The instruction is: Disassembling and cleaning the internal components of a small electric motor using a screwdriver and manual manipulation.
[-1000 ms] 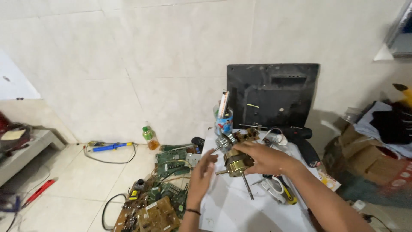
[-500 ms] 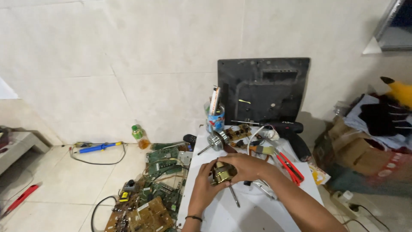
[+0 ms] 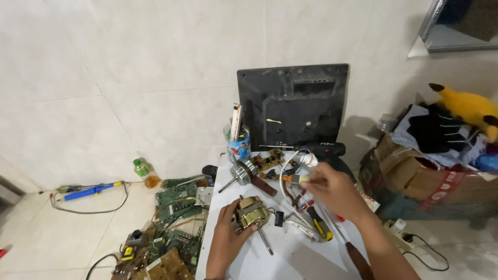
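Our left hand point(image 3: 228, 236) grips the brass-coloured motor point(image 3: 252, 213) resting on the white surface point(image 3: 290, 259). Our right hand point(image 3: 334, 189), just above the tools, pinches a small brush point(image 3: 292, 178) between closed fingers.

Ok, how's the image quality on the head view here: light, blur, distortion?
Head view: even, soft indoor light, no hard glare on the tiled wall; faint shadow right of the black panel. The right hand is slightly motion-blurred, the left hand and motor sharper. Wide-angle lens: tile lines bow toward the edges.
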